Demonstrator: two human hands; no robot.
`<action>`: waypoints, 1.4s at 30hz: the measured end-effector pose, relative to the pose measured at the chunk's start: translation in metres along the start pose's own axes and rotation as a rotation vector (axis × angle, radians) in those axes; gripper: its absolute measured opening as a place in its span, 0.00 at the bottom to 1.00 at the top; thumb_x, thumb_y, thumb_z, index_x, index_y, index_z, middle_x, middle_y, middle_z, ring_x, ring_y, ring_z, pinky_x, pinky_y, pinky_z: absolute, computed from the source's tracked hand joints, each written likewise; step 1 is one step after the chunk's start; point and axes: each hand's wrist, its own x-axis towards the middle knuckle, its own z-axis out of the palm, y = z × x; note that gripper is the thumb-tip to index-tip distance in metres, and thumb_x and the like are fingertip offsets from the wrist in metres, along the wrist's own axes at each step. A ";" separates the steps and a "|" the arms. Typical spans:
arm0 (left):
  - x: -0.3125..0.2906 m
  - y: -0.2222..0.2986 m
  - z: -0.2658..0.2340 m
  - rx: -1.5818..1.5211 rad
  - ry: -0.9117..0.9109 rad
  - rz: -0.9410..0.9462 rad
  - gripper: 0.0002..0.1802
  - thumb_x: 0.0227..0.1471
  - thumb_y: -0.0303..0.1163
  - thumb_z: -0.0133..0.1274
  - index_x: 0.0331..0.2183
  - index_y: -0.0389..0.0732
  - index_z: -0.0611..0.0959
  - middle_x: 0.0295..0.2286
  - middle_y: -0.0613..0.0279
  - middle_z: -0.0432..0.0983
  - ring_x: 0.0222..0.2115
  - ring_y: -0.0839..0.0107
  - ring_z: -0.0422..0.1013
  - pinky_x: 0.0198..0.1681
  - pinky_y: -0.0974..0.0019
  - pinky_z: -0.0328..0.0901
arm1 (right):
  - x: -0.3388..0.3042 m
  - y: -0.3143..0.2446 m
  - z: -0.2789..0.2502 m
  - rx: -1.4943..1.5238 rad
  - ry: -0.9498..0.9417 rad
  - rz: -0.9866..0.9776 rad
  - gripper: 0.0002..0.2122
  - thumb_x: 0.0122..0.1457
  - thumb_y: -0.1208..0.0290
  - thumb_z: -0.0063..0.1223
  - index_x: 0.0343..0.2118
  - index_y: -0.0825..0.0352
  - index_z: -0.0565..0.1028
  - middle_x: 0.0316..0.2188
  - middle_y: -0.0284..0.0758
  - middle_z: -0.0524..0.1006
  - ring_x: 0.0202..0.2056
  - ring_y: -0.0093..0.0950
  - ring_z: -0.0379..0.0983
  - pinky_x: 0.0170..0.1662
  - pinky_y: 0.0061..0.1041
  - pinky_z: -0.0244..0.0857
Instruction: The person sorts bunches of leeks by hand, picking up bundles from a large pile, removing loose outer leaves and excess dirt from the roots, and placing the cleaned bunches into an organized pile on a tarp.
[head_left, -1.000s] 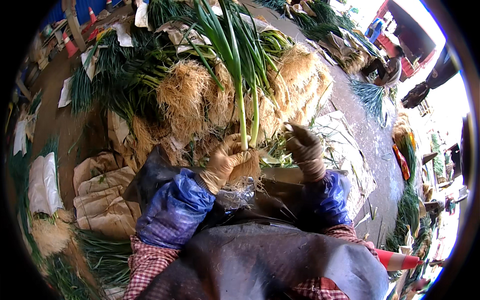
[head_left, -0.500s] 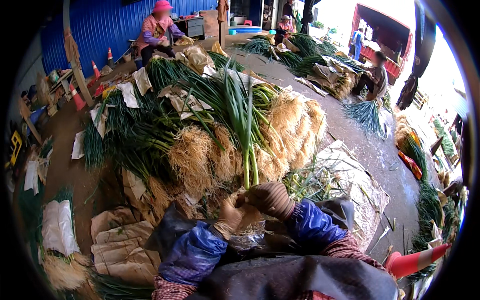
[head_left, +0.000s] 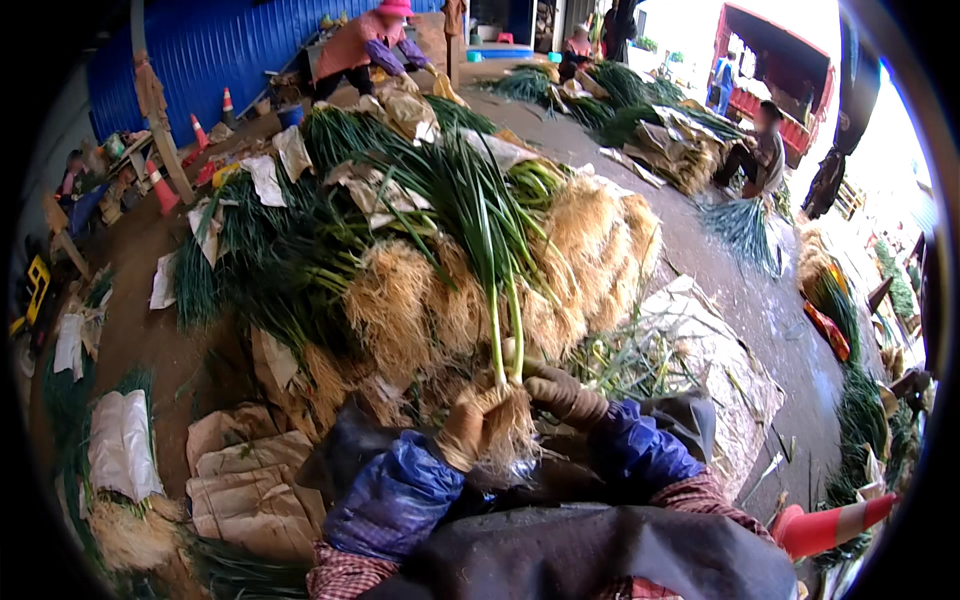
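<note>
Near the pile (head_left: pixel 590 260), a left hand (head_left: pixel 463 432) clamps green onions (head_left: pixel 496 335) by the roots (head_left: pixel 512 428); the right hand (head_left: pixel 560 391), grip unclear, touches stalks (head_left: pixel 515 318) that hard tugging could snap.

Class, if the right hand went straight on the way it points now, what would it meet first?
The right hand points leftward, probably meeting the stalks in the left hand first; whether it already touches them is unclear.

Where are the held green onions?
Head view, centre: the green onions are in the left hand, right hand at their stems, the onion pile just beyond.
</note>
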 end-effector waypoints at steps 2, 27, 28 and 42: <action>-0.005 -0.002 0.002 0.030 0.014 0.067 0.11 0.53 0.26 0.53 0.40 0.36 0.79 0.32 0.58 0.78 0.32 0.70 0.74 0.36 0.69 0.71 | -0.003 -0.024 0.016 -0.028 0.041 0.241 0.29 0.57 0.60 0.58 0.58 0.67 0.63 0.43 0.34 0.74 0.28 0.18 0.72 0.29 0.18 0.68; -0.006 0.051 0.006 0.065 -0.143 -0.064 0.29 0.49 0.24 0.57 0.53 0.38 0.68 0.31 0.62 0.70 0.24 0.74 0.67 0.26 0.72 0.65 | 0.029 -0.016 -0.115 -2.003 -0.102 0.455 0.11 0.54 0.69 0.48 0.39 0.65 0.76 0.29 0.43 0.77 0.30 0.38 0.77 0.27 0.36 0.71; 0.000 0.049 -0.005 0.068 -0.128 -0.084 0.23 0.49 0.25 0.57 0.49 0.37 0.72 0.30 0.63 0.69 0.24 0.74 0.67 0.25 0.72 0.65 | 0.017 -0.006 -0.122 -1.888 0.139 0.139 0.07 0.53 0.72 0.46 0.33 0.64 0.76 0.23 0.37 0.74 0.23 0.34 0.75 0.20 0.35 0.67; 0.011 0.026 -0.013 0.029 0.125 0.088 0.09 0.50 0.23 0.54 0.37 0.38 0.77 0.32 0.54 0.77 0.30 0.66 0.75 0.35 0.67 0.73 | 0.033 -0.087 0.036 -0.595 0.035 0.372 0.20 0.59 0.53 0.54 0.40 0.69 0.79 0.25 0.35 0.81 0.16 0.21 0.67 0.22 0.23 0.65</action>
